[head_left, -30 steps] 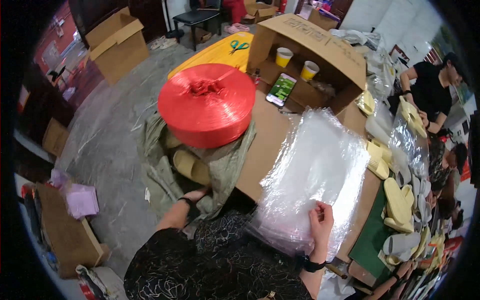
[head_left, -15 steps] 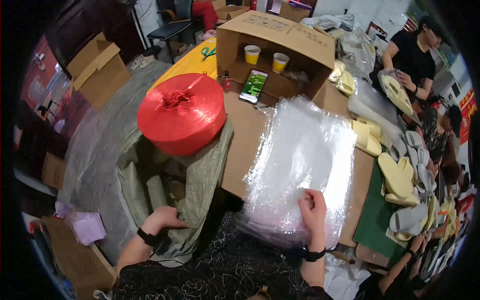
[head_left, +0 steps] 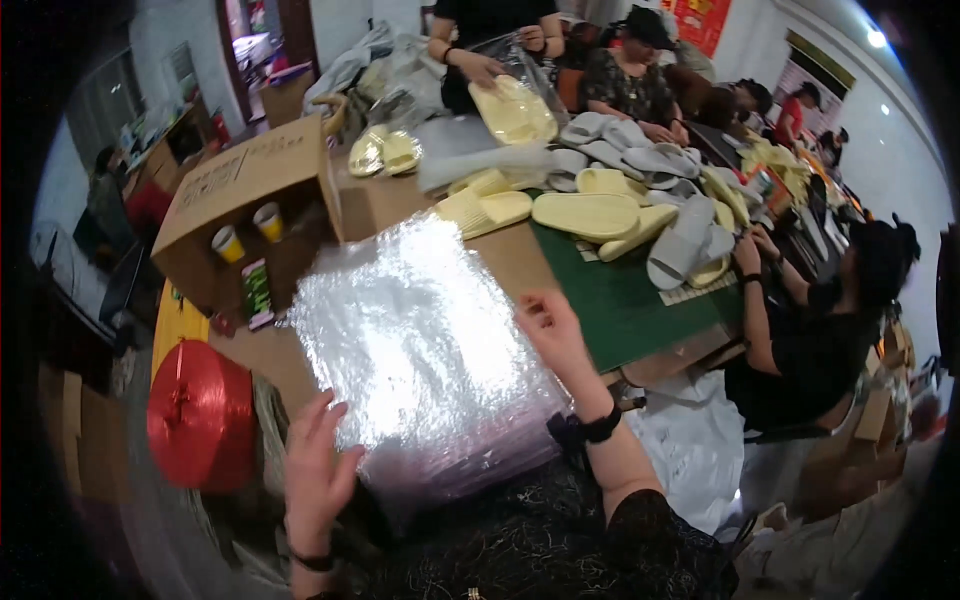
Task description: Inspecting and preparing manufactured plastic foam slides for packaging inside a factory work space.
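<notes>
A stack of clear plastic bags (head_left: 430, 330) lies in front of me, shining under the light, its near edge pinkish. My left hand (head_left: 318, 465) is at the stack's near left edge, fingers spread and nothing in them. Over the right edge of the bags is my right hand (head_left: 555, 335), its fingers loosely bent with gaps between them; I see nothing held. Pale yellow slippers (head_left: 585, 215) and grey slippers (head_left: 680, 245) are piled beyond it, to the right.
A cardboard box (head_left: 250, 190) on its side holds two cups (head_left: 268, 222), with a phone (head_left: 257, 292) before it. The red twine roll (head_left: 200, 415) sits at left. A green mat (head_left: 600, 300) lies at right. Co-workers (head_left: 820, 350) sit and stand around the table.
My view has swung to the right. My left hand has left the green woven sack and come to the bags. My right hand has moved from the bags' near part toward their right edge.
</notes>
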